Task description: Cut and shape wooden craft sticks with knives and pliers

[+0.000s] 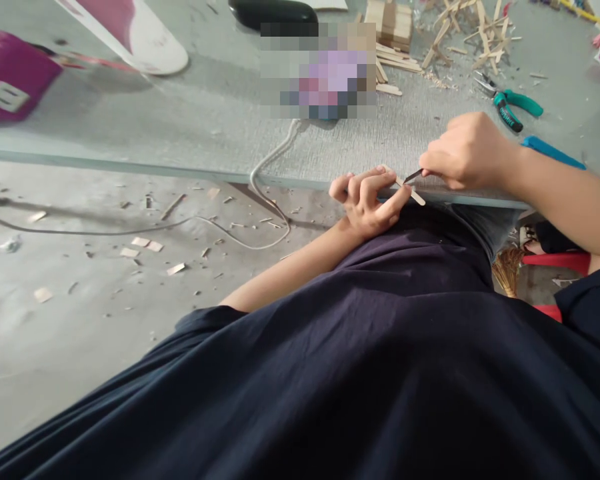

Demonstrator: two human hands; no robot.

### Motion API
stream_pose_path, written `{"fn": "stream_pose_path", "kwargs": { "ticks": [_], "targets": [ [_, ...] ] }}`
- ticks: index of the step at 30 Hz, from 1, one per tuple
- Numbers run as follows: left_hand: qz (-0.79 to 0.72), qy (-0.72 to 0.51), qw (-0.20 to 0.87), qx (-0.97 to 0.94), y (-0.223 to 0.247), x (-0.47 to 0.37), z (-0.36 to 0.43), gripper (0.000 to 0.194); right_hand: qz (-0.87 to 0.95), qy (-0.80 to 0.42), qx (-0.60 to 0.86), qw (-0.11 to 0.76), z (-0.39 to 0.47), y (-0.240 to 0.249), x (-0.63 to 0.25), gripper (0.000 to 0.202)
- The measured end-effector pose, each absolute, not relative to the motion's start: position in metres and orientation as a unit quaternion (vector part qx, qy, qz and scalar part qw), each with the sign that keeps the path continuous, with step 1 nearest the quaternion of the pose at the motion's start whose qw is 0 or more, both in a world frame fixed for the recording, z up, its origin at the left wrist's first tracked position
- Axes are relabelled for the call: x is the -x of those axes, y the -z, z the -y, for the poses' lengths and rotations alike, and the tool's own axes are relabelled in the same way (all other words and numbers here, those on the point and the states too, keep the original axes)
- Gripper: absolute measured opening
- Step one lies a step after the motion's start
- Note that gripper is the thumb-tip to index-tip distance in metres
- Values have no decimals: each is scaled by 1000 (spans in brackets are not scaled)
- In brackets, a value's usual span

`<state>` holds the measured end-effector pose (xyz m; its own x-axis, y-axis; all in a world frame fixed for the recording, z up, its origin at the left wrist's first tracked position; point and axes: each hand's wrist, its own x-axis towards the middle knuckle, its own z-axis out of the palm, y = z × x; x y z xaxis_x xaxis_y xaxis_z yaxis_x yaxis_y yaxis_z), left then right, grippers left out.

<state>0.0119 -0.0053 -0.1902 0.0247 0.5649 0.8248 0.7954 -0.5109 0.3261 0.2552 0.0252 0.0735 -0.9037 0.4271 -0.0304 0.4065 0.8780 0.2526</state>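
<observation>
At the table's front edge, my left hand (373,200) holds a narrow wooden stick (417,197) between its fingers, and one rounded end sticks out to the right. My right hand (467,153) is closed round a small dark blade (413,176); its tip meets the stick beside my left fingertips. The blade's handle is hidden inside my right fist.
Green-handled pliers (517,107), a blue object (555,152), loose sticks (397,60) and a stick bundle (389,23) lie on the table (205,127). A white cable (270,157) hangs over its edge. A purple box (17,77) stands left. Wood scraps litter the floor.
</observation>
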Motion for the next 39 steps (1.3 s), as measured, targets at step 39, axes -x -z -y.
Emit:
{"fn": "stream_pose_path", "kwargs": {
  "ticks": [39],
  "targets": [
    [457,506,177,709,185,1,12,24,-903,-1,-404,-148,-76,-40,-271,37]
  ]
}}
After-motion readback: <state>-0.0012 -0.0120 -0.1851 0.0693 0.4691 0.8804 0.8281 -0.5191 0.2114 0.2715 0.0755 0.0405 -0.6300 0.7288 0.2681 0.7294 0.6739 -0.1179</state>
